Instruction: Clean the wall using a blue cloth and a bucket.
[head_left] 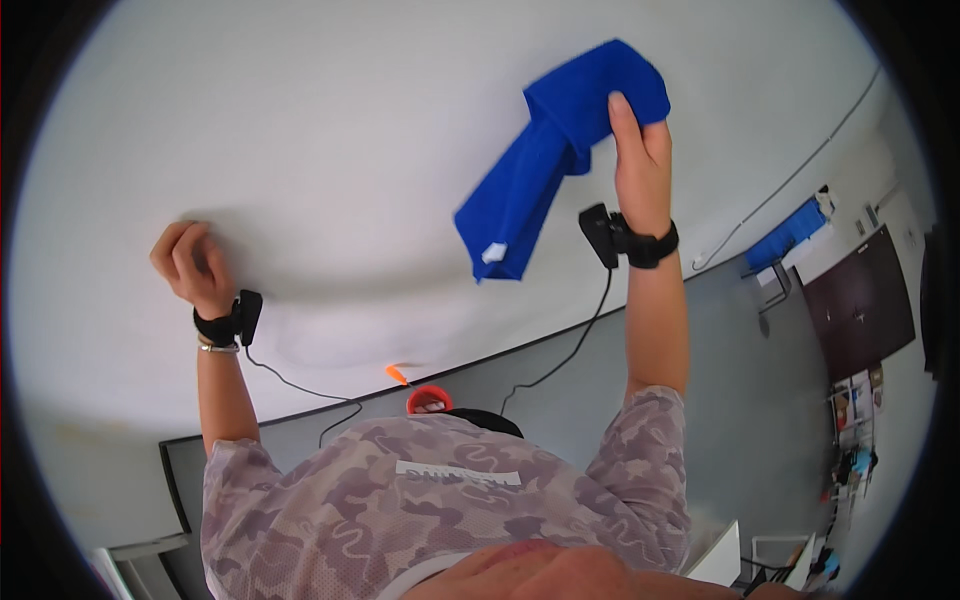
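Raised on the right, my right hand (643, 150) grips a blue cloth (520, 175) near its top corner, thumb lying over the fabric. From there the cloth drapes down to the left in folds, a small white tag (494, 252) showing near its lower end. It lies close in front of the white wall (350, 130); whether it touches the wall I cannot tell. My left hand (193, 268) is up near the wall on the left. Its fingers are loosely curled, with a gap inside them and no object visible there.
Below the wall's lower edge is a red container (430, 398) with pale contents, beside an orange handle (396, 374). Cables run from black devices on both my wrists. To the right are grey floor (740, 400), a dark door (860, 308) and a cluttered shelf (855, 420).
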